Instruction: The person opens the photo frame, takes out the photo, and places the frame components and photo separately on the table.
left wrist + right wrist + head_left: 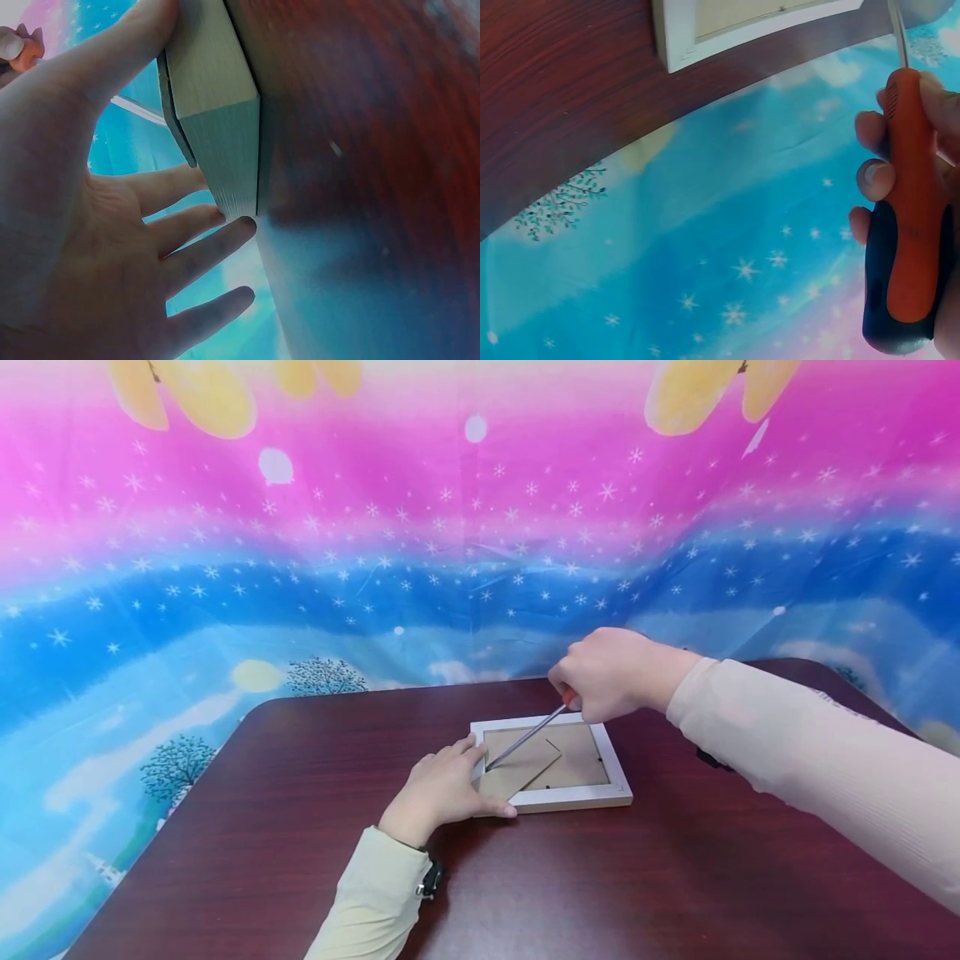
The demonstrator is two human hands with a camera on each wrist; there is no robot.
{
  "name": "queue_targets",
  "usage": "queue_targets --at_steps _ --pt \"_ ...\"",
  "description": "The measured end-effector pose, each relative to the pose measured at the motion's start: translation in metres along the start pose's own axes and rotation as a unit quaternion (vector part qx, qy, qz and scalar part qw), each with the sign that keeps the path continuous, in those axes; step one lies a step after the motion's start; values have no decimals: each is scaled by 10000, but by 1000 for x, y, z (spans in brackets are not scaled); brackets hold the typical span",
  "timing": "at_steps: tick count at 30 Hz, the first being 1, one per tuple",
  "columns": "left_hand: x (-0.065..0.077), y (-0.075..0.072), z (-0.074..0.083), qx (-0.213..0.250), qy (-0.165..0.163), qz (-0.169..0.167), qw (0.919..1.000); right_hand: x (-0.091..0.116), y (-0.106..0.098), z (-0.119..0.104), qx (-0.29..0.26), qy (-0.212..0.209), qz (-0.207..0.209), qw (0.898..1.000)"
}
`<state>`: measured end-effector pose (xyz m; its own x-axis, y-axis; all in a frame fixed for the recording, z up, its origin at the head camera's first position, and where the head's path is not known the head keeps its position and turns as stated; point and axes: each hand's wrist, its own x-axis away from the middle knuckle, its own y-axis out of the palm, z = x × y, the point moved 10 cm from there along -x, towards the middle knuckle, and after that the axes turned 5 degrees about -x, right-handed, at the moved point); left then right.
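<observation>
A white picture frame (617, 775) lies face down on the table. Its brown backing board (581, 745) carries a flat easel stand flap (517, 774) toward the left. My left hand (442, 785) rests against the frame's near left corner, thumb along the near side and fingers spread at the left side, nearly straight in the left wrist view. My right hand (611, 672) grips a screwdriver (913, 187) by its orange and black handle. Its metal shaft slants down leftward over the backing, with the tip at the left part of the flap, close to my left fingers.
The dark red-brown wooden table (300, 793) has rounded far corners. Behind it hangs a pink and blue cloth (465, 527) printed with snowflakes and trees, close to the table's far edge. Small dark tabs (599, 760) sit along the backing's edge.
</observation>
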<state>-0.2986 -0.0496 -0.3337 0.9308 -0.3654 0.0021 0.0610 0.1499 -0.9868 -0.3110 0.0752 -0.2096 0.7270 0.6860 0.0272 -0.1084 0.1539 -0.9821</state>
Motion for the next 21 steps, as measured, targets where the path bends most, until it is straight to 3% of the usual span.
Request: queue_targets --at_steps 8,21 --pt "0 2 -2 14 -28 -47 10000 -2 -13 -21 443 -316 175 9984" --pt "0 0 -2 18 3 -16 10000 -8 -34 -59 1120 -330 -12 9932"
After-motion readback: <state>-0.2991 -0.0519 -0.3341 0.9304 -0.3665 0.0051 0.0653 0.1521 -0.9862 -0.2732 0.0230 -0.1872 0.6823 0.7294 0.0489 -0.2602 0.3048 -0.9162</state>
